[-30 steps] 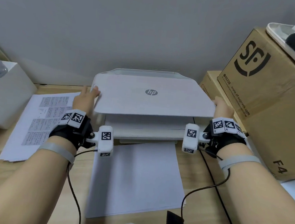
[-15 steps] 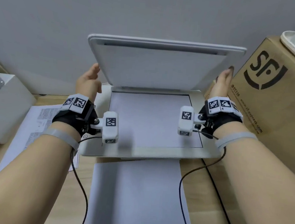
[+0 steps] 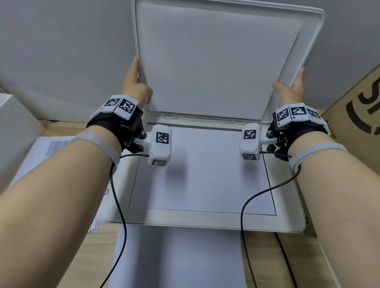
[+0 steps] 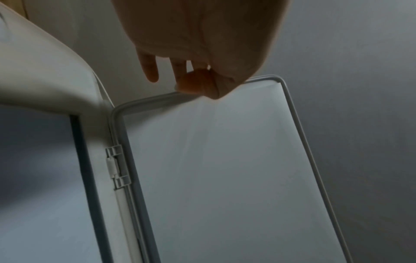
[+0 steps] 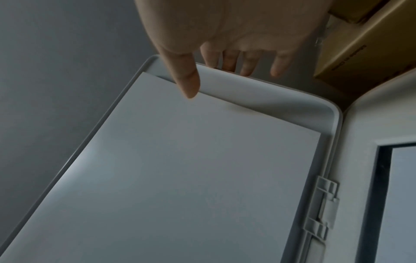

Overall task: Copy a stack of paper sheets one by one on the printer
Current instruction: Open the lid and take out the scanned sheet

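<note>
Lid (image 3: 216,57) stands raised nearly upright on its rear hinges, which exposes the scanner bed so the sheet can be reached. Sheet (image 3: 205,170) lies flat on the glass, blank side up, squared within the dark frame; I judge its printed face is down for scanning, and that it is either due for removal or about to be covered. I keep my left hand (image 3: 136,82) on the lid's left edge, thumb on the inner face and fingers behind, a light pinch. My right hand (image 3: 290,88) mirrors it on the right edge: the right wrist view shows the thumb on the inner panel and four fingers hooked over the rim. Holding both sides keeps the lid from twisting on its hinges.

Printer (image 3: 292,222) sits on the desk against the wall. A blank sheet (image 3: 179,265) lies in front of it, where I judge the output lands. The stack (image 3: 47,148) of printed pages waits left of the printer, within easy reach of my left hand. A cardboard box (image 3: 373,117) stands close on the right, leaving little room beside that lid edge.
</note>
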Action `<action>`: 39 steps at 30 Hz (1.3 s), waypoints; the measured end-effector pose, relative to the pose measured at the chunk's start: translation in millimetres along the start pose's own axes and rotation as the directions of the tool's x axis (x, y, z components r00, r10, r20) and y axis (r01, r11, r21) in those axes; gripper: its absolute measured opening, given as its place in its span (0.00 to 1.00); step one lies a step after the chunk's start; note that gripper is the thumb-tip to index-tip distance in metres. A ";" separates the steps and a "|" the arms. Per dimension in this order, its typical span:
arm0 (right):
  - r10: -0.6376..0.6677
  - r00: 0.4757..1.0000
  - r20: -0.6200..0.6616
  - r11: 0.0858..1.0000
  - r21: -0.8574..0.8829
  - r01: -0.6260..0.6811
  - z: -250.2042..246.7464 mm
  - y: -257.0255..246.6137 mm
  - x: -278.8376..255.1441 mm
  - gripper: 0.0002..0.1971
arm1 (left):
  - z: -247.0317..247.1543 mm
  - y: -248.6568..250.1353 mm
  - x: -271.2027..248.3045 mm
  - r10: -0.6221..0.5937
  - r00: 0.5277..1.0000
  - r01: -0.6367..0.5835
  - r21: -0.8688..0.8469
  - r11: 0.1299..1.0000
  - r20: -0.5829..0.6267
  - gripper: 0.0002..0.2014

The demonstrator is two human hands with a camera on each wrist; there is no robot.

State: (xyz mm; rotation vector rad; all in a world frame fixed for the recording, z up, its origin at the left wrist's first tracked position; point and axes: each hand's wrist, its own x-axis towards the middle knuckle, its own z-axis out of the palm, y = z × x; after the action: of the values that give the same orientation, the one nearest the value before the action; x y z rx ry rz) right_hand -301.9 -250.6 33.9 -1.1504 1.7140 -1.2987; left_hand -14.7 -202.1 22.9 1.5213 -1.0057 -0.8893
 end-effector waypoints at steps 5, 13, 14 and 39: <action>0.014 1.000 -0.002 1.000 -0.017 -0.014 -6.5 -5.8 -7.5 0.37 | -6.0 -10.0 17.7 -0.053 0.998 0.046 0.168 0.985 0.035 0.52; -0.010 0.998 0.066 0.983 -0.182 0.022 -18.1 7.7 -61.7 0.32 | -11.3 3.9 -44.0 -0.101 0.995 0.100 0.241 0.965 -0.008 0.47; 0.003 0.995 0.103 0.972 -0.236 0.021 -20.0 14.4 -69.9 0.30 | -14.5 -4.5 -55.3 -0.116 0.993 0.109 0.253 0.961 0.014 0.47; 0.226 0.952 0.205 0.686 -0.728 -0.006 -54.5 89.3 -156.4 0.29 | -29.0 -66.1 -145.5 -0.457 0.849 -0.132 0.944 0.301 0.265 0.46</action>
State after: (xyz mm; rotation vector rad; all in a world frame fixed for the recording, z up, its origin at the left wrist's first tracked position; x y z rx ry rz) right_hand -314.3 -76.4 -36.1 -1.5258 2.0931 -0.3008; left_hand -32.3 -50.7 -33.2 2.5234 -2.0495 -0.8728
